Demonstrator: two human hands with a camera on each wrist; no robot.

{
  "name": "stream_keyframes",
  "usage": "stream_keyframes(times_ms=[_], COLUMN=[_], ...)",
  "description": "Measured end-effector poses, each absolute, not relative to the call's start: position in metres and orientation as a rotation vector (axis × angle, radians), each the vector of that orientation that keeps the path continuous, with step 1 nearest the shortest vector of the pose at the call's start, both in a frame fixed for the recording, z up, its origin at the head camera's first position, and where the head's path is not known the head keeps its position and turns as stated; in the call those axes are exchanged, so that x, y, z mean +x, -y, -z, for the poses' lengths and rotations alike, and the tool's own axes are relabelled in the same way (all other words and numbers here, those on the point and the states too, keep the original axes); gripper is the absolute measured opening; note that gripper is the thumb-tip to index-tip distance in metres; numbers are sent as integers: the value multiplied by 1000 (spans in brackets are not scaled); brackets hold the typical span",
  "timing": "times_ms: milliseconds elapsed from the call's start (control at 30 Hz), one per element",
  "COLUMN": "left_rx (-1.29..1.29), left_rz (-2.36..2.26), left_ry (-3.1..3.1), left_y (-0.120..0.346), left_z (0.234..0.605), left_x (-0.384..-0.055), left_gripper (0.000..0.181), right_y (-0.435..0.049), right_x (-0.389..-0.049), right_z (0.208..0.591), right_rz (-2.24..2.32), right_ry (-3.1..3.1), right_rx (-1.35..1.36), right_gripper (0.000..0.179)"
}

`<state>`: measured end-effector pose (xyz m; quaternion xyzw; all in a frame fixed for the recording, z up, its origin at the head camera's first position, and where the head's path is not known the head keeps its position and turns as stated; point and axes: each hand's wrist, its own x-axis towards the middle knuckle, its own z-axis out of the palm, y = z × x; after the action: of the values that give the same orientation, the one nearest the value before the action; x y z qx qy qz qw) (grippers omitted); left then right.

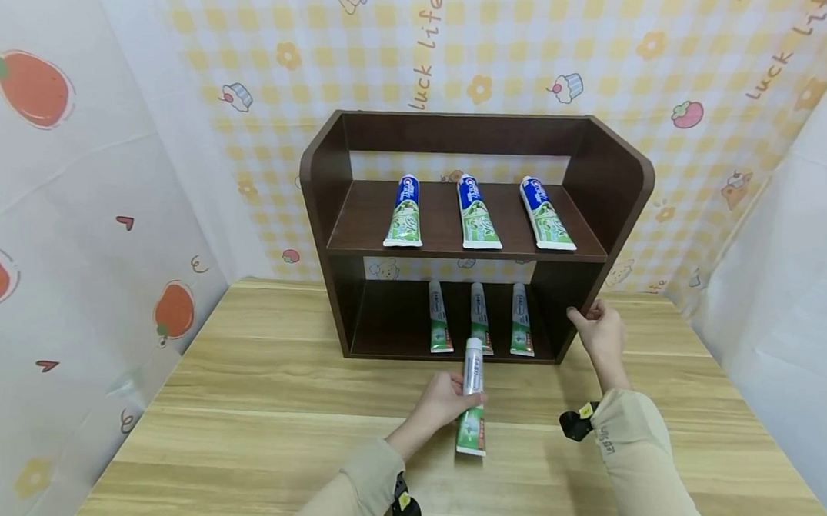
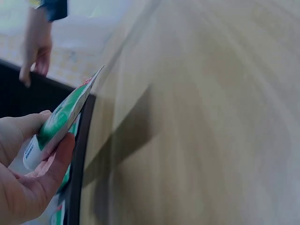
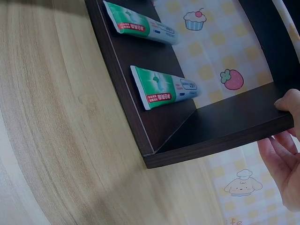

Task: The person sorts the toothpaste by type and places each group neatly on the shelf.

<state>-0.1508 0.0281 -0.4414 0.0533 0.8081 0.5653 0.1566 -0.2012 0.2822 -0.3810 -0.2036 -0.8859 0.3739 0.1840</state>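
Note:
My left hand (image 1: 442, 400) pinches a green and white toothpaste tube (image 1: 472, 423) between thumb and fingers, just in front of the shelf. In the left wrist view the tube (image 2: 61, 117) is held above the wooden tabletop and casts a shadow. My right hand (image 1: 600, 333) grips the right side panel of the dark brown two-tier shelf (image 1: 463, 122); in the right wrist view the thumb lies on the panel's inner face, the fingers outside. On the lower tier lie three similar tubes (image 1: 520, 322), the middle one partly hidden by the held tube.
Three blue and green toothpaste tubes (image 1: 477, 213) lie spaced along the upper tier. The shelf stands toward the back of the wooden table (image 1: 254, 419), before a yellow checked backdrop (image 1: 256, 142). A white printed sheet (image 1: 92, 195) hangs at the left.

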Motion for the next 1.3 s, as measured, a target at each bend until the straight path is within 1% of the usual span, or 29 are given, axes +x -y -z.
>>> stream_keyframes(times_ms=[367,833,967,1133,1300], left_rx=[55,-80,-81,-103,-139], left_rz=[-1580,-1507,-1506,-1488,-1472], left_ry=[-2479,-2632,-2660,-2673,-2665], left_y=[15,51,58,60,60], left_z=[426,427,426,423,422], left_x=[-185,-227,-237,-250,-259], left_gripper=[42,50,45,33,30], right_y=[-283,-283,-283,-283,-283], right_x=[-202,-204,-204,-205,-205], right_z=[382,382,382,381,380], right_rz=[-1033,-1028,-1032,-1036,-1040], right_ry=[2487,2497,2507,2504,2508], right_rx=[-580,-598,-595,-596,-590], right_gripper=[27,27,27,27,26])
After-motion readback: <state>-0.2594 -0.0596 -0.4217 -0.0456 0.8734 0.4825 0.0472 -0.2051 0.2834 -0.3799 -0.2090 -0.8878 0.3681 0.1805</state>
